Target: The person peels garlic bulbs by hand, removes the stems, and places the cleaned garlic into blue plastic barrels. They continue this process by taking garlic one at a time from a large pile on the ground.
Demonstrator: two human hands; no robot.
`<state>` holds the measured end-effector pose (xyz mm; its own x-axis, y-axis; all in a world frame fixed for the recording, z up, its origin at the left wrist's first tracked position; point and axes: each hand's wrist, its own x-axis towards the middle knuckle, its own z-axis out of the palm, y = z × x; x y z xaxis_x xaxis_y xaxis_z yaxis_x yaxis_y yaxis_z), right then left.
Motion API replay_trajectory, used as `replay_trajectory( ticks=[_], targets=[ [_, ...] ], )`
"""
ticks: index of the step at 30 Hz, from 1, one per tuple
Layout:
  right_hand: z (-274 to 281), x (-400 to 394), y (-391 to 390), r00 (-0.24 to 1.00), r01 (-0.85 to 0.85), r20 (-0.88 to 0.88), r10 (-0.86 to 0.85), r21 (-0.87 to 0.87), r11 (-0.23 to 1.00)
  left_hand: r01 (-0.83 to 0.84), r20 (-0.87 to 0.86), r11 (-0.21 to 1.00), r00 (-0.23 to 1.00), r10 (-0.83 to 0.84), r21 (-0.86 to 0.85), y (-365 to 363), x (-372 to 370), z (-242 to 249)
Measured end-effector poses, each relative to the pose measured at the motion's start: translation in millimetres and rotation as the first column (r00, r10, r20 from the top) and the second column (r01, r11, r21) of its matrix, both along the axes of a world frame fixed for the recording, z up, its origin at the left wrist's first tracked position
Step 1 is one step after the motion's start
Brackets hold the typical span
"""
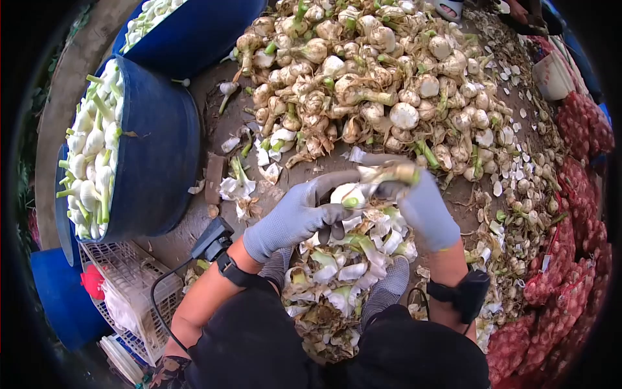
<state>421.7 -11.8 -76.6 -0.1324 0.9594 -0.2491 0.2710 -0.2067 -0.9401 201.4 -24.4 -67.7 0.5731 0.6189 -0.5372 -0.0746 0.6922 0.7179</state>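
My two hands: both are in grey knitted gloves with darker fingers; the left hand (288, 217) is on one side and the right hand (424, 207) on the other, close together.
Garlic bulb: one white, smooth, round garlic bulb (348, 194) with a green cut end, between my hands, above the peelings.
Left fingers: bent, the upper ones and the thumb pinching around the bulb, the lower ones curled and a little apart.
Right fingers: bent inward beside a brownish stem (403, 174); they are blurred, so I cannot tell how tightly they press.
Peelings: one loose pile (346, 259), papery, curled, white and green, between my two feet.
Unpeeled heap: one big heap (363, 84), bulbs too many to count, rough, brown and dry.
Blue tubs: two with white bulbs inside, one nearer (159, 152) and one farther (207, 32), round and smooth.
Blue container: one more (65, 295), at lower left.
Crate: white lattice plastic (133, 279), beside the nearer tub.
Net sacks: red mesh (564, 272), lumpy, at right; their number I cannot tell.
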Motion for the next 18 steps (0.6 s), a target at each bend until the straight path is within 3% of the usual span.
replay_trajectory(
  ticks=[1,2,5,6,7,9,10,11,12,13,15,16,17,18],
  targets=[
    [6.1,-5.1,-3.9,0.898,-0.108,-0.441,-0.019,-0.262,0.959,0.002,-0.002,1.0,1.0,-0.002,0.005,-0.1,-0.8,-4.9],
    [0.7,-9.0,-9.6,0.888,-0.114,-0.459,0.027,-0.163,0.98,-0.031,0.027,0.997,0.999,0.03,0.071,-2.1,-0.8,-16.5],
    [-31.4,-10.1,-8.8,0.933,-0.124,-0.351,0.081,-0.104,0.987,-0.083,0.064,0.985,0.995,0.074,0.154,-8.2,7.2,-28.2],
    [-16.9,-18.4,-10.0,0.926,-0.047,-0.376,-0.029,-0.19,0.981,-0.186,-0.04,0.943,0.978,0.205,0.276,-10.4,14.2,-27.3],
    [-19.0,-25.0,-15.2,0.924,-0.046,-0.381,-0.029,-0.187,0.981,-0.265,-0.125,0.875,0.932,0.341,0.405,-10.8,17.1,-25.5],
    [-25.4,-33.8,-25.8,0.905,0.089,-0.415,-0.093,-0.028,0.996,-0.312,-0.112,0.906,0.928,0.355,0.287,-5.6,8.2,-23.3],
    [-17.8,-33.8,-25.0,0.98,0.077,-0.184,-0.082,-0.037,0.996,-0.415,0.022,0.902,0.91,0.415,0.118,-5.0,5.7,-24.6],
    [-33.1,-23.6,-22.8,0.979,0.072,-0.187,-0.078,-0.037,0.997,-0.483,0.141,0.873,0.862,0.488,-0.07,-5.5,3.5,-24.5],
    [-61.9,-2.9,-20.0,0.978,0.121,-0.186,-0.089,0.168,0.978,-0.479,0.243,0.865,0.83,0.501,-0.149,-4.4,2.1,-22.2],
    [-78.7,13.1,-18.2,0.977,0.168,-0.188,-0.104,0.366,0.915,-0.481,0.238,0.864,0.83,0.504,-0.151,-4.7,-0.5,-23.2],
    [-33.8,27.8,-10.3,0.895,0.444,-0.066,-0.441,0.047,0.895,-0.613,0.388,0.772,0.679,0.624,-0.17,-4.6,-8.7,-27.5],
    [-33.9,32.4,-10.7,0.916,0.399,-0.072,-0.396,0.032,0.917,-0.545,0.381,0.827,0.8,0.464,0.139,-6.4,-20.1,-36.0],
    [-35.7,37.3,-17.2,0.932,0.355,-0.078,-0.353,0.012,0.935,-0.551,0.371,0.821,0.801,0.47,0.148,-7.7,-26.2,-41.6],
    [-53.9,41.2,-25.0,0.976,0.155,-0.178,-0.124,0.171,0.973,-0.483,0.28,0.838,0.866,0.415,0.254,-7.0,-28.2,-45.5]
  ],
)
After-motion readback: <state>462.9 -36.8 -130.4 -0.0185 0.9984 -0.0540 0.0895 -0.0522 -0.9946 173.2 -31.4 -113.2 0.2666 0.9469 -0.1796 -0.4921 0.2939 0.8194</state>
